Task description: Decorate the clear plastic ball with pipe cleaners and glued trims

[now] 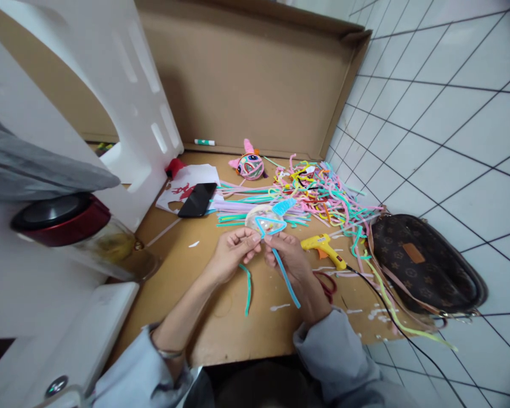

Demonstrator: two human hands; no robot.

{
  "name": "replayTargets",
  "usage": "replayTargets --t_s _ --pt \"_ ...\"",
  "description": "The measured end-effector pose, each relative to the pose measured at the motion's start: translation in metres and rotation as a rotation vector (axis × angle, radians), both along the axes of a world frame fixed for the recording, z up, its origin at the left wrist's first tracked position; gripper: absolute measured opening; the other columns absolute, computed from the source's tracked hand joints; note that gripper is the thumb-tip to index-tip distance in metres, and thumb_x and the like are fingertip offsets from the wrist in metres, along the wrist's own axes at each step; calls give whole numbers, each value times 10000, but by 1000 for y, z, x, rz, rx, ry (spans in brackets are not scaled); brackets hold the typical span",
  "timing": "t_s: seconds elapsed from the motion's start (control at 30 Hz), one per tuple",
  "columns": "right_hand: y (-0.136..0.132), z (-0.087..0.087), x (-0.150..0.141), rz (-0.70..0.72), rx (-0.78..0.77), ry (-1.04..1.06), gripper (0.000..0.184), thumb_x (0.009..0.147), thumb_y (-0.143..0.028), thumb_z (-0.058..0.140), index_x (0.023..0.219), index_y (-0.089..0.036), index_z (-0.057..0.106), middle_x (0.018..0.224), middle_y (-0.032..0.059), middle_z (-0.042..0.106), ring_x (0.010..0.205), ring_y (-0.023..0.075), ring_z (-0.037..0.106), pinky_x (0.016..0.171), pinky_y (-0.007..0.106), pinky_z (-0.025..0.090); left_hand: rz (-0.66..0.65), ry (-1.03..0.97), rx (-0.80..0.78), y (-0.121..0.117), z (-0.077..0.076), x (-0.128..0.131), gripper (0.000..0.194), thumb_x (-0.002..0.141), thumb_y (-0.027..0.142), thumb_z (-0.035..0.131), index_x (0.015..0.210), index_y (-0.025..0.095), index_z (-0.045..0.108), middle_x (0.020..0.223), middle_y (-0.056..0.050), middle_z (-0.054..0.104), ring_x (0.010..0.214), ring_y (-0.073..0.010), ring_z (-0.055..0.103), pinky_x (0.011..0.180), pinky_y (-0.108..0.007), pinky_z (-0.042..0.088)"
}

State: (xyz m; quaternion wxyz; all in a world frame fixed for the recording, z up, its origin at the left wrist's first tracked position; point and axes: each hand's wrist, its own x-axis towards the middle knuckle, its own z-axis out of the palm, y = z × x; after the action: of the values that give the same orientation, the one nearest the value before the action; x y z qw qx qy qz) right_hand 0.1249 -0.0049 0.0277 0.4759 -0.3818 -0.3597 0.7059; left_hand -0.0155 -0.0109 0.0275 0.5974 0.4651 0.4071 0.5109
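Note:
Between my two hands, a light blue pipe cleaner (287, 277) is bent into pointed loops at the top, and its straight tail hangs down past my right hand. My left hand (232, 252) pinches the bend from the left side. The fingers of my right hand (292, 255) are closed on the same pipe cleaner, close to the left fingertips. Just behind the loops lies a clear round ball (251, 217), partly hidden, with a blue coiled cone (284, 207) at its upper right. A loose green pipe cleaner (249, 292) rests below my left hand.
A yellow glue gun (326, 249) with a black cord lies right of my hands, near red handles (329, 288). Behind are piled pipe cleaners (318, 192), a pink figure (250, 165), a phone (198, 200) and a marker (204, 142). A brown bag (425, 266) stands right, a glass jug (114, 249) left.

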Motion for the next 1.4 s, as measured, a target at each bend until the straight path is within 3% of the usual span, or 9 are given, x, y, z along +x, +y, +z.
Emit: replayTargets --t_s 0.43,0.9,1.1,1.27,1.4 --pt "0 2 -1 -27 -2 7 334 514 -379 830 532 -175 567 447 -46 562 358 50 440 366 185 331 50 -2 32 0 -4 2 448 627 549 799 686 144 618 583 4 601 425 -50 408 401 -191 298" --pt "2 -1 1 8 17 -50 304 553 -363 780 514 -188 534 392 -54 510 331 53 395 352 187 295 20 0 21 1 -5 2 486 607 580 811 695 150 602 596 18 592 418 -38 396 396 -182 296" --pt "-1 1 -2 39 12 -55 268 545 -355 726 479 -191 524 361 -57 489 315 53 381 349 189 282 -10 -31 11 0 -1 2 500 576 565 839 663 160 559 495 59 527 388 -34 375 398 -178 274" --pt "-4 4 -4 18 76 -115 281 553 -377 749 514 -189 544 387 -53 517 316 54 382 346 196 273 -15 -85 -62 1 0 1 458 560 497 852 618 154 554 495 51 532 373 -28 365 386 -180 234" --pt "-6 5 -3 28 142 -186 262 596 -375 739 542 -184 569 429 -38 549 341 68 429 371 208 330 9 -79 -80 1 0 -1 412 573 452 828 580 155 543 484 45 533 346 -25 351 373 -186 216"
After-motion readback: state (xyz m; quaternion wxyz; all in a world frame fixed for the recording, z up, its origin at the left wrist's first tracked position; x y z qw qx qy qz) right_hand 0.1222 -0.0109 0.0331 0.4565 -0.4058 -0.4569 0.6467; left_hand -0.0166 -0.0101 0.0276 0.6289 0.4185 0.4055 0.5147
